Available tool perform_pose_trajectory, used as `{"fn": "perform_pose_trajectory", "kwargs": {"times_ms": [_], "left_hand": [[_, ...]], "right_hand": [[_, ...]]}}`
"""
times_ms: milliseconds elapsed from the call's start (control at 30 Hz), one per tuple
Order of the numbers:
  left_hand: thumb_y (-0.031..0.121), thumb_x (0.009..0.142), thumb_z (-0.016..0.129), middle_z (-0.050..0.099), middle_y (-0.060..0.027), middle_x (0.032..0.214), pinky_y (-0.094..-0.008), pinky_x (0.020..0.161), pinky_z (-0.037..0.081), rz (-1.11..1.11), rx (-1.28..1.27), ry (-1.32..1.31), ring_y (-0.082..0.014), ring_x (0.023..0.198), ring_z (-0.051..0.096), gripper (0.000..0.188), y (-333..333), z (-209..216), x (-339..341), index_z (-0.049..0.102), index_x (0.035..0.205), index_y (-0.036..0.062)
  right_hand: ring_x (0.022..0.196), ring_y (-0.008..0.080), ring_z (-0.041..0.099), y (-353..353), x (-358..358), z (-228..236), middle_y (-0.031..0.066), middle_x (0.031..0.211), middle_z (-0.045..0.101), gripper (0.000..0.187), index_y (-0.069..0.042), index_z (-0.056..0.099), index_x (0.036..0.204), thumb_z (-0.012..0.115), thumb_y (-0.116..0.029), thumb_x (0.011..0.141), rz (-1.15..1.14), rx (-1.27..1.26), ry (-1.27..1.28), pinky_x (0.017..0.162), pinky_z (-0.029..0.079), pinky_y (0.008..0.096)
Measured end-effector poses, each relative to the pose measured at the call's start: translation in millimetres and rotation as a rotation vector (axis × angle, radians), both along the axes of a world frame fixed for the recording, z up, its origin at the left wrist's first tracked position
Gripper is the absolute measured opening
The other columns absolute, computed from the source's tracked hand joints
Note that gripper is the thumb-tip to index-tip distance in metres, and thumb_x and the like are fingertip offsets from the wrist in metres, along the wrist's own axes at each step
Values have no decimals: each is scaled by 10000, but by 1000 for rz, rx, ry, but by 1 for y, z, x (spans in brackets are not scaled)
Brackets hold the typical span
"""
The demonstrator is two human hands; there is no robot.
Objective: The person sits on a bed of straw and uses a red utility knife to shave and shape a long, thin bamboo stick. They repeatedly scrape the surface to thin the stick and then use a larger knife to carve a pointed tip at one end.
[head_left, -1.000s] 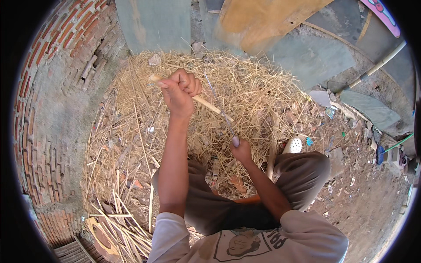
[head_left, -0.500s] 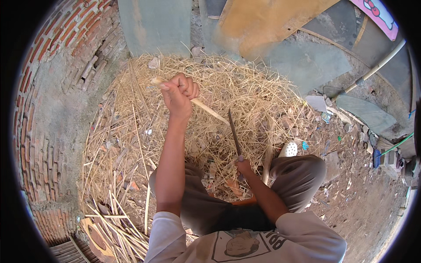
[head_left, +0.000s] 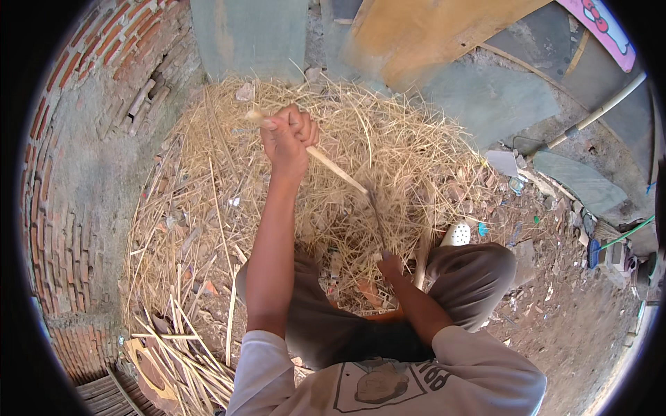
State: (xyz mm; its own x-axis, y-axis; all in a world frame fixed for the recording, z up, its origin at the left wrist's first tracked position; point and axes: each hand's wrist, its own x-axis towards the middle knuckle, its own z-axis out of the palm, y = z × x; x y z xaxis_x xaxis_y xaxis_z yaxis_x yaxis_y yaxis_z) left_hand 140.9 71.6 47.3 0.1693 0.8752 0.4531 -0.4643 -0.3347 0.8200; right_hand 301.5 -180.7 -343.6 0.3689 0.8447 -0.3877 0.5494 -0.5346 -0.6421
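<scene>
My left hand (head_left: 288, 142) is closed in a fist around a pale bamboo or wooden stick (head_left: 336, 168). One end pokes out past my thumb; the rest slants down to the right. Lower and to the right, my right hand (head_left: 390, 266) grips the handle of a long, narrow knife (head_left: 378, 220). Its dark blade points away from me, smeared by motion, and its upper part meets or passes close to the stick's lower end; contact cannot be made out. Under both hands lies a wide heap of straw-coloured shavings (head_left: 409, 152).
A bundle of pale sticks (head_left: 198, 364) lies at the lower left. Along the left rises a worn brick wall (head_left: 90, 187). Grey and tan boards (head_left: 250, 41) stand at the back. Near my right knee is a white clog (head_left: 456, 234); rubble and litter cover the ground to the right.
The knife blade has moved slightly down and now blurs near the stick's tip. A thin curved shaving has appeared above it. My left hand has shifted slightly up and right with the stick.
</scene>
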Motion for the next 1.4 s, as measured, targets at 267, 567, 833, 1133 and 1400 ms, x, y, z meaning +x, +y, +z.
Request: {"fn": "perform_pose_trajectory", "kwargs": {"times_ms": [267,567,833,1133,1400], "left_hand": [[689,934,257,236,35,502,-255,388,192,-39,87,79,-83,411,200,634,-18,21,10,270,626,135],[865,793,130,206,56,501,-263,421,150,31,-20,28,-82,435,154,734,-31,47,-19,247,604,165],[825,854,106,242,33,519,-251,423,143,316,-103,-81,-95,448,172,720,-13,19,-14,262,620,162],[833,849,118,228,30,508,-255,428,131,345,-130,-90,-101,449,155,728,-12,16,-2,257,616,158],[881,801,163,221,35,514,-258,432,135,242,-74,-52,-97,446,147,756,-25,24,12,255,615,154]], "right_hand": [[728,334,694,2,7,1,222,811,669,432,109,588,1054,644,-202,761,-183,-319,213,613,555,435],[400,180,463,29,-1,51,57,545,485,129,15,548,754,647,-62,782,-496,-159,768,394,385,370],[400,137,414,52,-20,154,31,556,463,140,-23,516,740,635,-48,811,-429,3,919,391,365,322],[560,139,538,58,-69,248,48,648,538,109,-1,550,833,624,-80,827,100,452,438,489,420,311],[583,229,585,60,-77,301,125,674,579,138,4,559,891,628,-86,813,81,481,524,559,469,363]]}}
